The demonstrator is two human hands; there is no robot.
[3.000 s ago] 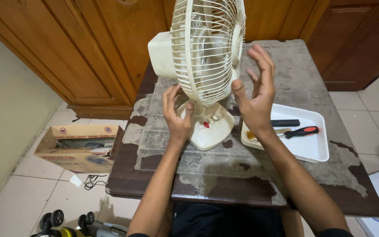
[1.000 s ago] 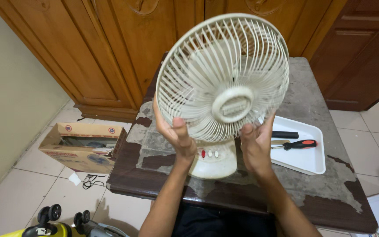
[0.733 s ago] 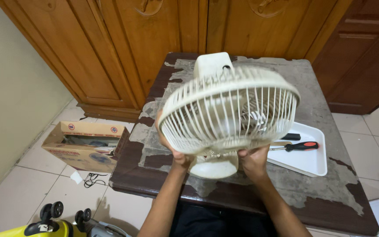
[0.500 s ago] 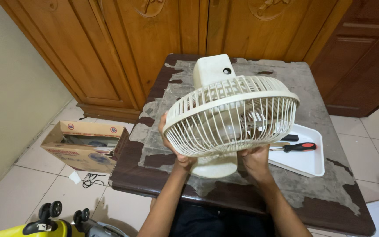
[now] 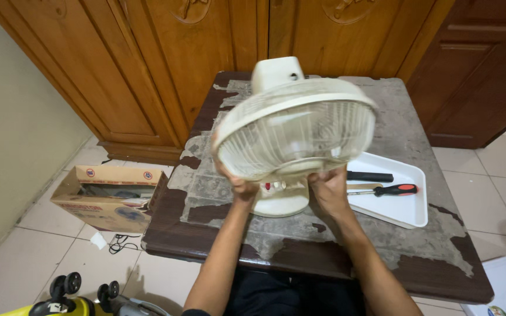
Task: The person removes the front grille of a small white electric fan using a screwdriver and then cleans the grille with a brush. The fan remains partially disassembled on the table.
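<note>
Cupboards (image 5: 165, 64): tall brown wooden doors behind the desk.
Desk (image 5: 417, 257): dark top with much of its coating peeled to grey.
Fan (image 5: 297, 131): cream desk fan, its base standing on the desk near the front edge, head tipped forward so the grille faces down toward the person (blurred here, so the ribs cannot be made out).
Box (image 5: 109, 196): open cardboard box on the tiled floor, left of the desk.
Tray (image 5: 411, 213): white, shallow, on the desk just right of the fan.
Screwdriver (image 5: 390, 189): red-and-black handle, lying in the tray beside a dark tool.
Left hand (image 5: 235, 184): clamped on the lower left rim of the grille.
Right hand (image 5: 326, 190): clamped on the lower right rim, well apart from the left.
Handling: likely light, hollow plastic; thin ribs may flex or crack, so the stiff outer rim or neck seems the safer hold.
</note>
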